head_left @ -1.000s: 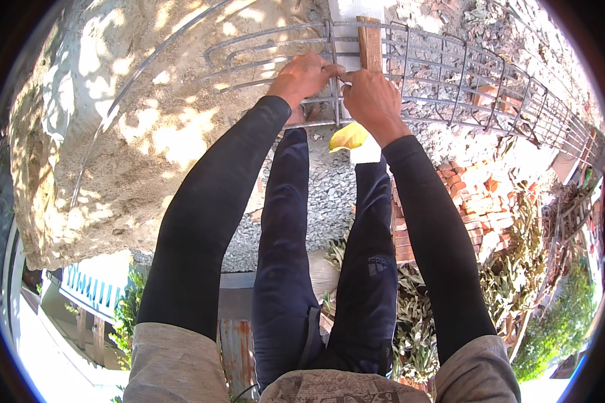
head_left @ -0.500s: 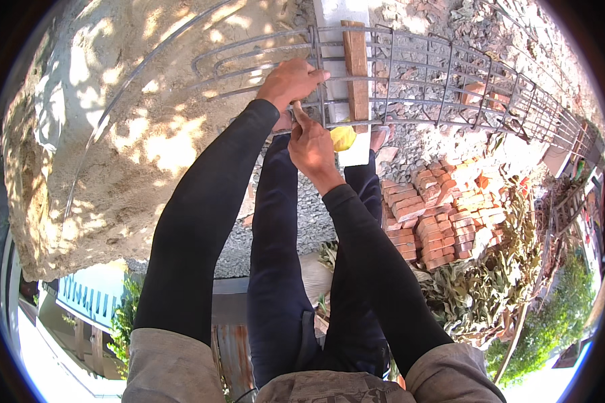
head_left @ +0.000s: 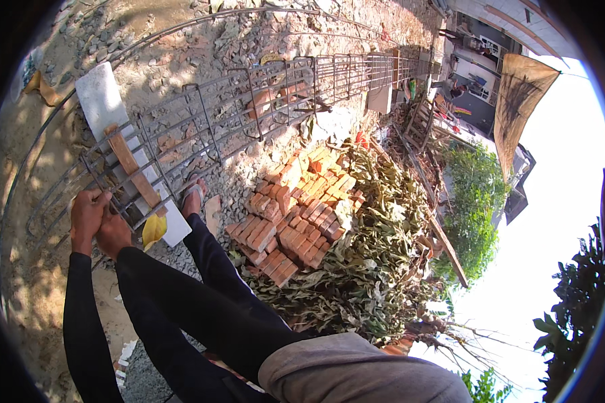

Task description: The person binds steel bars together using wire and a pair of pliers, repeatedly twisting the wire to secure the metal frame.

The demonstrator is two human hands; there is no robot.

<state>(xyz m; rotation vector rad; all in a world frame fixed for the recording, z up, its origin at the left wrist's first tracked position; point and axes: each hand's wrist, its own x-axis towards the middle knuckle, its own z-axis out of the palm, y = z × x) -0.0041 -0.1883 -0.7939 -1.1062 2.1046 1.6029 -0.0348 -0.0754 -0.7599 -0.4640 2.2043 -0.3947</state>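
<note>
Left hand (head_left: 87, 216) and right hand (head_left: 115, 235) are close together, looking as if they touch, at the left end of the steel bar cage. Fingers on both are curled in, but I cannot tell what they pinch.

Sandy ground (head_left: 21, 232) spreads out left of the hands, so that side has lots of room. The steel bar cage (head_left: 204, 123) is long and runs from the hands up to the right. A big pile of dry leaves (head_left: 376, 262) is far off to the right. Next to it is a heap of red bricks (head_left: 296, 218), well apart from the hands, with a wide gap between.

A white board (head_left: 103, 101) goes under the cage, and both its ends poke out past the cage's sides. A brown wood piece (head_left: 133, 166) sits among the bars over the board. One foot (head_left: 193, 196) is near the cage's lower edge. A dark tool (head_left: 314, 106) is at that edge too, farther right. A yellow leaf (head_left: 154, 230) lies by the board's low end, just beside the right hand.
</note>
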